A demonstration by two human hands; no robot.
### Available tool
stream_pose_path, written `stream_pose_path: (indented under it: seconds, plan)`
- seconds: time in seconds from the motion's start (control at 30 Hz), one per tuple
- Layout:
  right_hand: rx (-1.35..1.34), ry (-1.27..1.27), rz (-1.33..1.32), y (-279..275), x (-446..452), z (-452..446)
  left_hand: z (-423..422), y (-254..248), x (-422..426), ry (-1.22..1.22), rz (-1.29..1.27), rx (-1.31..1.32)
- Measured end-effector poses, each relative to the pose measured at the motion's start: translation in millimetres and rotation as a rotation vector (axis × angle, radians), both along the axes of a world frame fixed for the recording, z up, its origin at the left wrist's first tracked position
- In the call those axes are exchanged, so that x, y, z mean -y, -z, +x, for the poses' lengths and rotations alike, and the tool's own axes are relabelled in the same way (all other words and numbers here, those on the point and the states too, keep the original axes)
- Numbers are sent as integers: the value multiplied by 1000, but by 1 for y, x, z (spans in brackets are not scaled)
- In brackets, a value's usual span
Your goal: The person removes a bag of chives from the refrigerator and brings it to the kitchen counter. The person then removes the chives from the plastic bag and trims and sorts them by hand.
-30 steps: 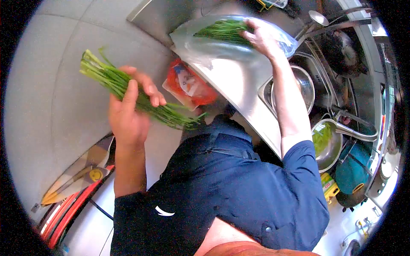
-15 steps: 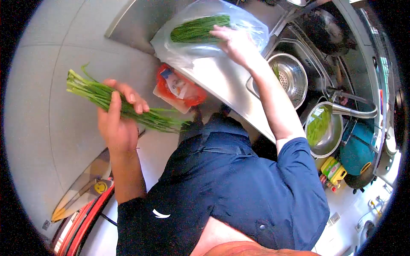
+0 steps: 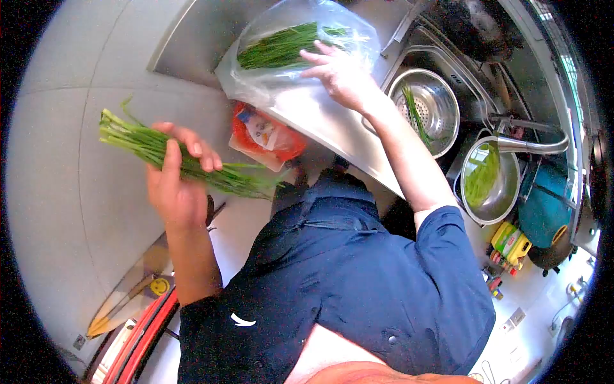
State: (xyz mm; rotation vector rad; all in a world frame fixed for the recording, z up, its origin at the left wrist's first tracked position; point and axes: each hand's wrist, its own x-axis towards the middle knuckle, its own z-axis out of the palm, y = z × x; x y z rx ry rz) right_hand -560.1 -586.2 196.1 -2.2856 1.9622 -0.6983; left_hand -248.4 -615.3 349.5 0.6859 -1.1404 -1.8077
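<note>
My left hand [image 3: 182,169] is closed around a bunch of garlic chives [image 3: 137,142], held out to the left above the floor. Pale stalk ends point up and left; the thin green tips hang past my fingers. On the counter lies a clear plastic bag [image 3: 275,86] with a larger pile of garlic chives [image 3: 272,50] on it. My right hand [image 3: 336,73] hovers over the right end of that pile with its fingers spread and nothing visible in them. Whether the fingertips touch the chives or the bag, I cannot tell.
A steel colander [image 3: 451,105] with a few green stalks stands in the sink [image 3: 409,54]. Nearer sits a steel bowl [image 3: 470,206] of cut green pieces, close to the faucet [image 3: 537,146]. A red bag [image 3: 291,144] lies below the counter edge [image 3: 332,142].
My right hand has drawn back slightly down and left, its fingers more spread. The view has shifted a little, showing more of the stalks in the colander. My left hand keeps its hold.
</note>
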Motion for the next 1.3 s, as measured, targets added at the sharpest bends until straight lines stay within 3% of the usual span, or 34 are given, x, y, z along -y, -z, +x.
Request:
stream_pose_path:
  seconds: [0.13,0.3,0.43,0.5,0.6,0.7,0.77,0.87,0.93,1.13,1.3]
  plan:
    - [123,38,48,-3,-3,4,1,0,-2,-36,-10,19]
    - [165,45,-301,-30,-31,10,5,-1,0,4,-18,-4]
    - [234,137,-431,-29,-67,0,-8,-26,0,72,-50,351]
    - [391,281,-314,-10,-104,-10,-22,-38,-4,199,-47,486]
    - [313,511,-69,24,-156,-40,-56,-53,-9,323,-312,860]
    - [211,842,241,101,-208,-87,-81,-52,-12,416,-391,846]
    - [279,1042,394,126,-237,-113,-89,-39,-13,444,-423,818]
    - [252,1101,418,154,-260,-139,-96,-31,-25,406,-370,889]
    - [234,1096,492,165,-258,-154,-104,-34,-30,393,-199,952]
    - [138,1053,550,250,-241,-190,-109,-5,-50,380,-94,981]
    - [80,1127,543,257,-213,-193,-113,5,-62,302,46,1010]
